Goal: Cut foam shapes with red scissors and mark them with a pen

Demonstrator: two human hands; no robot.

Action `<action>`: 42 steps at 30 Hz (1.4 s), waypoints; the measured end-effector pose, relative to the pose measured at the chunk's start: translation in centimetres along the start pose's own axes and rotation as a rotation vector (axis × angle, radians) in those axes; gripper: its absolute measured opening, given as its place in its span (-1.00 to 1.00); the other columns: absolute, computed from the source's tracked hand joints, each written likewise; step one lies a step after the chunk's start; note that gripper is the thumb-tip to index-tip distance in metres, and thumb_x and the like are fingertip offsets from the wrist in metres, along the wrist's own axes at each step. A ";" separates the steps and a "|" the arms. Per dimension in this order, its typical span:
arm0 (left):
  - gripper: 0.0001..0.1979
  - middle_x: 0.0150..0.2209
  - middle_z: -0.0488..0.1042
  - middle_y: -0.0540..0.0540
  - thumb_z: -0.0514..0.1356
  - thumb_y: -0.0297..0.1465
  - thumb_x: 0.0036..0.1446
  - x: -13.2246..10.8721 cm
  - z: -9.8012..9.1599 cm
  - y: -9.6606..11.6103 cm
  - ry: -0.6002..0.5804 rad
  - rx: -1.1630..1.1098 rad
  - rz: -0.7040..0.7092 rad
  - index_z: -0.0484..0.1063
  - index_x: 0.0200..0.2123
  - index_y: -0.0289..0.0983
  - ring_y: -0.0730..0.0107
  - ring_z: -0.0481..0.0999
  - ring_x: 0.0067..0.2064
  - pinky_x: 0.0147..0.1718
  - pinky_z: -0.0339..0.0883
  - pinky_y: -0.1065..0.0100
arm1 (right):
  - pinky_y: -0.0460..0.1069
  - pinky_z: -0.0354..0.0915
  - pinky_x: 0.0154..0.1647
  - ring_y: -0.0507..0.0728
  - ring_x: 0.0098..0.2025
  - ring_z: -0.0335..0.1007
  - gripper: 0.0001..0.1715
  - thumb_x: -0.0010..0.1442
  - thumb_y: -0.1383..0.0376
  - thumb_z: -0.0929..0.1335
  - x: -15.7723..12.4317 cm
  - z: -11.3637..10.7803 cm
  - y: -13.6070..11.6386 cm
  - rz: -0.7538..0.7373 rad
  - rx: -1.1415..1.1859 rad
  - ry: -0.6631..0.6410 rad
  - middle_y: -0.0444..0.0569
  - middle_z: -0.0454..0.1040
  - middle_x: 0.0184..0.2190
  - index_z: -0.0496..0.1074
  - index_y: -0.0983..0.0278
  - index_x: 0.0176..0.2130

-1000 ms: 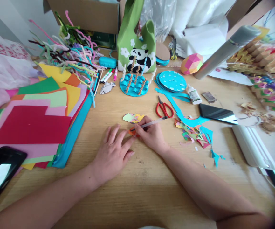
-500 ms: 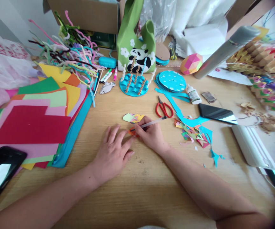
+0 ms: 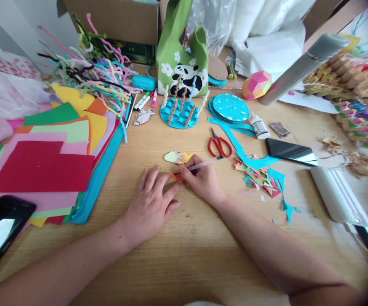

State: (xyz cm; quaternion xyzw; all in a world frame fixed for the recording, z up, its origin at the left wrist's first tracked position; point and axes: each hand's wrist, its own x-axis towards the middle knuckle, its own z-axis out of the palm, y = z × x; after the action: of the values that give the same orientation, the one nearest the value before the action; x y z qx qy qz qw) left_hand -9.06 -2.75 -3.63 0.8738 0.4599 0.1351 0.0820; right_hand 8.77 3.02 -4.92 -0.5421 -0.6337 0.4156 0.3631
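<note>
My right hand (image 3: pixel 203 180) is closed around a slim pen (image 3: pixel 207 162) with a clear barrel and dark end. The pen's tip meets a small orange paper piece (image 3: pixel 175 174) lying on the table, partly covered by my fingers. My left hand (image 3: pixel 153 199) rests flat with fingers spread, its fingertips beside the orange piece. Just beyond my hands lie several small paper cutouts (image 3: pixel 173 157) in pale green, yellow and pink. Red-handled scissors (image 3: pixel 219 146) lie past my right hand. A blue disc with curled paper loops and twisted stems (image 3: pixel 179 114) stands farther back.
Stacked coloured paper (image 3: pixel 43 168) and a phone (image 3: pixel 3 231) are at left. Paper scraps (image 3: pixel 262 177), a glue bottle (image 3: pixel 259 126), a dark phone (image 3: pixel 290 152) and a white power bank (image 3: pixel 338 195) lie at right. A green panda bag (image 3: pixel 184 63) and pipe cleaners (image 3: pixel 97 72) stand behind.
</note>
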 end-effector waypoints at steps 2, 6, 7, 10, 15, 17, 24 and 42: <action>-0.56 0.11 0.31 -0.26 0.11 -0.26 0.22 0.0 0.0 0.0 -0.001 -0.001 -0.001 0.34 0.16 -0.16 -0.14 0.08 0.28 0.20 -0.02 -0.27 | -0.10 0.15 -0.60 0.00 -0.59 0.27 -0.82 0.14 0.26 0.34 0.0 0.0 0.0 0.002 -0.005 0.006 -0.15 0.41 -0.60 0.26 0.24 -0.45; -0.56 0.12 0.30 -0.25 0.10 -0.26 0.23 0.0 0.1 0.0 -0.004 0.001 0.000 0.33 0.17 -0.15 -0.14 0.07 0.28 0.21 -0.03 -0.27 | -0.10 0.15 -0.60 0.01 -0.59 0.29 -0.82 0.14 0.26 0.34 0.0 0.0 0.1 0.008 -0.002 0.010 -0.15 0.42 -0.61 0.26 0.23 -0.44; -0.56 0.12 0.30 -0.25 0.10 -0.26 0.23 -0.1 0.1 0.0 -0.004 0.004 0.001 0.33 0.17 -0.15 -0.14 0.06 0.28 0.21 -0.03 -0.27 | -0.10 0.15 -0.60 0.01 -0.59 0.30 -0.82 0.15 0.25 0.34 -0.1 0.0 0.2 0.009 0.004 0.007 -0.15 0.42 -0.61 0.26 0.23 -0.44; -0.56 0.12 0.29 -0.26 0.08 -0.25 0.24 -0.1 0.1 0.0 -0.014 0.017 0.001 0.33 0.17 -0.15 -0.14 0.05 0.29 0.21 -0.04 -0.27 | -0.10 0.15 -0.59 0.01 -0.59 0.30 -0.82 0.16 0.25 0.33 -0.1 0.0 0.2 0.002 0.014 0.003 -0.14 0.43 -0.60 0.26 0.23 -0.43; -0.56 0.13 0.28 -0.26 0.07 -0.25 0.25 -0.1 0.1 0.0 -0.023 0.025 -0.005 0.32 0.17 -0.15 -0.15 0.04 0.29 0.22 -0.04 -0.26 | -0.10 0.15 -0.59 0.00 -0.59 0.29 -0.82 0.16 0.26 0.33 -0.1 0.0 0.2 -0.001 0.004 0.004 -0.14 0.42 -0.59 0.26 0.24 -0.44; -0.57 0.13 0.28 -0.25 0.06 -0.25 0.25 -0.1 0.0 0.0 -0.026 0.022 -0.005 0.32 0.17 -0.15 -0.15 0.04 0.29 0.22 -0.05 -0.26 | -0.10 0.15 -0.59 0.01 -0.59 0.30 -0.82 0.16 0.26 0.33 -0.1 0.0 0.2 0.004 0.000 0.007 -0.14 0.41 -0.60 0.26 0.23 -0.44; -0.56 0.12 0.28 -0.26 0.07 -0.25 0.24 -0.1 0.0 0.0 -0.024 0.020 0.003 0.32 0.18 -0.15 -0.15 0.05 0.29 0.21 -0.04 -0.27 | -0.10 0.15 -0.59 0.01 -0.59 0.30 -0.82 0.17 0.26 0.33 -0.1 0.1 0.2 -0.006 0.015 0.002 -0.15 0.42 -0.59 0.26 0.23 -0.43; -0.57 0.13 0.27 -0.26 0.06 -0.23 0.25 -0.1 0.2 0.0 -0.037 0.026 -0.007 0.33 0.17 -0.15 -0.14 0.04 0.29 0.22 -0.06 -0.25 | -0.10 0.15 -0.60 0.01 -0.59 0.31 -0.84 0.14 0.31 0.34 0.0 0.2 0.5 -0.009 0.032 0.025 -0.16 0.41 -0.62 0.26 0.24 -0.45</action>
State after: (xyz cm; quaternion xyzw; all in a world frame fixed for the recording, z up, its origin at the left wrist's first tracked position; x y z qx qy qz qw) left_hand -9.06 -2.79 -3.82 0.8756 0.4630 0.1127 0.0797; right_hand 8.80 2.99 -5.42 -0.5387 -0.6248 0.4171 0.3814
